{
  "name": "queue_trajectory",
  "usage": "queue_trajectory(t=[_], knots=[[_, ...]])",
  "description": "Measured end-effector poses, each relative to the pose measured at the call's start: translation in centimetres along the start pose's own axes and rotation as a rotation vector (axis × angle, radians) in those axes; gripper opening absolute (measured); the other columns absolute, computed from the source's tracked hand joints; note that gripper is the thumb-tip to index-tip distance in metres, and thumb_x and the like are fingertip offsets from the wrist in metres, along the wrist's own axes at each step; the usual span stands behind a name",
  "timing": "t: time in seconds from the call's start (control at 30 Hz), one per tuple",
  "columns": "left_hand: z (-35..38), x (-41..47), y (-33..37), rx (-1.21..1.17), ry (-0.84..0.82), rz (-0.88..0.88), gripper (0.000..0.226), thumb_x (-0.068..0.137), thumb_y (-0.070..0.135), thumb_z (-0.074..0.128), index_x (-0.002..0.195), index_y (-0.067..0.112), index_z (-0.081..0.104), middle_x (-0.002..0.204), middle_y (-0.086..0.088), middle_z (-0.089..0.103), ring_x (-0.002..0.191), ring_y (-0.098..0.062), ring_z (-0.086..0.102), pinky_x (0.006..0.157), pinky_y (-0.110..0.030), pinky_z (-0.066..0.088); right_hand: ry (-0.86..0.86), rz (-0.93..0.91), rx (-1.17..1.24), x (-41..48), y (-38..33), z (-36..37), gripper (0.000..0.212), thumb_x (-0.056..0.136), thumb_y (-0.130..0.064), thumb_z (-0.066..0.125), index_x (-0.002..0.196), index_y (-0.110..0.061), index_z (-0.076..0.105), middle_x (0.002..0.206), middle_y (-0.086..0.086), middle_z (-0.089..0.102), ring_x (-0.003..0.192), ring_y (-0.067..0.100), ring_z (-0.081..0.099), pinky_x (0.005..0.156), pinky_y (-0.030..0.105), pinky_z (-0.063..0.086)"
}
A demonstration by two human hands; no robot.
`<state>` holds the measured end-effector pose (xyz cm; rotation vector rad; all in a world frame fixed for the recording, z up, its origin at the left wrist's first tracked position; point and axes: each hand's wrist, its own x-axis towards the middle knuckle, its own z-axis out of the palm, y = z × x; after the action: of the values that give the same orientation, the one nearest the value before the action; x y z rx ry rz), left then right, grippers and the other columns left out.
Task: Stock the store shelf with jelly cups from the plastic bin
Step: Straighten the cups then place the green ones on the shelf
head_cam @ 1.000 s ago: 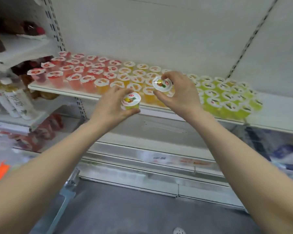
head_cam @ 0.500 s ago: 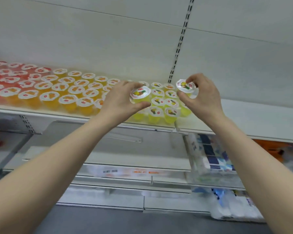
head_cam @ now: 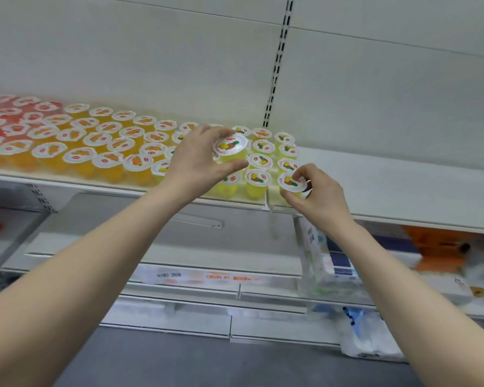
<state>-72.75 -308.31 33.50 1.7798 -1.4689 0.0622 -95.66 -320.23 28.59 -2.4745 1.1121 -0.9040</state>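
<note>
Head view: the right hand [head_cam: 322, 197] pinches an upright yellow cup [head_cam: 292, 182] by its lid rim at the front lip of the shelf [head_cam: 389, 188], just right of the stocked rows [head_cam: 260, 162]. The left hand [head_cam: 196, 162], up and left of it, grips a second cup [head_cam: 230, 149] over those rows, axis roughly upright. Bare shelf lies rightward of both, so the right hand looks nearer the gap.

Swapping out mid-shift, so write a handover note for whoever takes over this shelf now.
Left hand grips a raised yellow jelly cup over the yellow rows. Right hand pinches a second yellow jelly cup at the front right corner of that block.
Done: red rows, orange rows and yellow rows stocked.
Left: seat both cups, probably fill the bare shelf to the right. Bin not in view.
</note>
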Motion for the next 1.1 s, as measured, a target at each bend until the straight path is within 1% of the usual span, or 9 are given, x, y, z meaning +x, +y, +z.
queue_trajectory(t=[0.13, 0.3, 0.43, 0.53, 0.63, 0.73, 0.83, 0.97, 1.1], knots=[[-0.8, 0.1, 0.1, -0.004, -0.009, 0.000, 0.062, 0.075, 0.052, 0.075, 0.128, 0.025, 0.060, 0.121, 0.003, 0.058, 0.114, -0.014, 0.053, 0.094, -0.029, 0.041, -0.056, 0.090, -0.027, 0.3, 0.0, 0.6, 0.030, 0.082, -0.036, 0.073, 0.104, -0.022, 0.058, 0.105, -0.004, 0.064, 0.080, 0.017, 0.061, 0.080, 0.037, 0.049], [-1.2, -0.2, -0.5, 0.007, -0.026, 0.008, 0.060, 0.075, 0.053, 0.075, 0.126, 0.025, 0.060, 0.118, 0.004, 0.057, 0.112, -0.014, 0.052, 0.087, -0.026, 0.038, -0.044, 0.146, -0.015, 0.4, -0.3, 0.8, 0.031, 0.084, -0.036, 0.072, 0.106, -0.023, 0.057, 0.108, -0.002, 0.064, 0.081, 0.017, 0.062, 0.081, 0.037, 0.049], [-0.8, -0.2, -0.9, 0.010, -0.030, 0.020, 0.060, 0.074, 0.053, 0.075, 0.126, 0.026, 0.060, 0.112, 0.006, 0.055, 0.111, -0.015, 0.051, 0.086, -0.024, 0.035, -0.089, 0.125, -0.036, 0.0, -0.2, 0.4, 0.036, 0.083, -0.034, 0.073, 0.113, -0.023, 0.057, 0.119, 0.002, 0.057, 0.100, 0.020, 0.060, 0.091, 0.040, 0.049], [-0.2, 0.2, -0.7, 0.012, -0.036, 0.041, 0.060, 0.074, 0.053, 0.075, 0.126, 0.027, 0.060, 0.115, 0.005, 0.057, 0.113, -0.014, 0.050, 0.088, -0.024, 0.035, -0.023, 0.096, -0.055, -0.1, 0.4, -0.7, 0.040, 0.085, -0.042, 0.068, 0.121, -0.025, 0.057, 0.126, -0.003, 0.054, 0.110, 0.017, 0.057, 0.095, 0.037, 0.047], [0.7, 1.0, 0.3, 0.012, -0.054, 0.052, 0.060, 0.074, 0.054, 0.075, 0.126, 0.027, 0.060, 0.120, 0.002, 0.059, 0.114, -0.017, 0.052, 0.094, -0.031, 0.041, 0.068, 0.106, -0.077, 0.1, 2.0, -2.2, 0.036, 0.091, -0.041, 0.060, 0.122, -0.024, 0.058, 0.126, -0.003, 0.055, 0.112, 0.018, 0.055, 0.094, 0.034, 0.043], [2.1, 2.4, 1.9, -0.013, -0.071, 0.055, 0.059, 0.075, 0.050, 0.076, 0.126, 0.026, 0.060, 0.121, 0.001, 0.058, 0.112, -0.015, 0.054, 0.093, -0.029, 0.041, 0.072, 0.140, -0.139, 1.1, 4.4, -3.8, 0.035, 0.093, -0.034, 0.058, 0.125, -0.018, 0.059, 0.129, 0.004, 0.056, 0.116, 0.025, 0.052, 0.097, 0.034, 0.039], [4.2, 4.9, 3.6, -0.006, -0.082, 0.075, 0.059, 0.076, 0.047, 0.075, 0.128, 0.024, 0.058, 0.122, 0.000, 0.057, 0.109, -0.015, 0.055, 0.091, -0.026, 0.040, 0.029, 0.160, -0.167, 2.9, 6.5, -5.0, 0.039, 0.096, -0.035, 0.056, 0.130, -0.016, 0.057, 0.133, 0.006, 0.054, 0.121, 0.026, 0.049, 0.100, 0.035, 0.038], [8.3, 9.4, 5.6, 0.061, -0.141, 0.063, 0.061, 0.077, 0.043, 0.073, 0.132, 0.025, 0.055, 0.126, -0.001, 0.056, 0.113, -0.019, 0.056, 0.093, -0.029, 0.041, -0.020, 0.092, -0.201, 5.7, 8.7, -6.1, 0.043, 0.098, -0.037, 0.052, 0.135, -0.016, 0.053, 0.137, 0.004, 0.052, 0.126, 0.024, 0.047, 0.105, 0.038, 0.037], [13.1, 13.6, 6.5, 0.138, -0.223, 0.025, 0.062, 0.076, 0.041, 0.073, 0.133, 0.027, 0.054, 0.125, 0.000, 0.056, 0.115, -0.021, 0.055, 0.090, -0.030, 0.040, -0.095, 0.059, -0.260, 8.4, 11.4, -6.7, 0.046, 0.100, -0.038, 0.049, 0.140, -0.015, 0.048, 0.141, 0.006, 0.049, 0.128, 0.028, 0.044, 0.107, 0.041, 0.035]])
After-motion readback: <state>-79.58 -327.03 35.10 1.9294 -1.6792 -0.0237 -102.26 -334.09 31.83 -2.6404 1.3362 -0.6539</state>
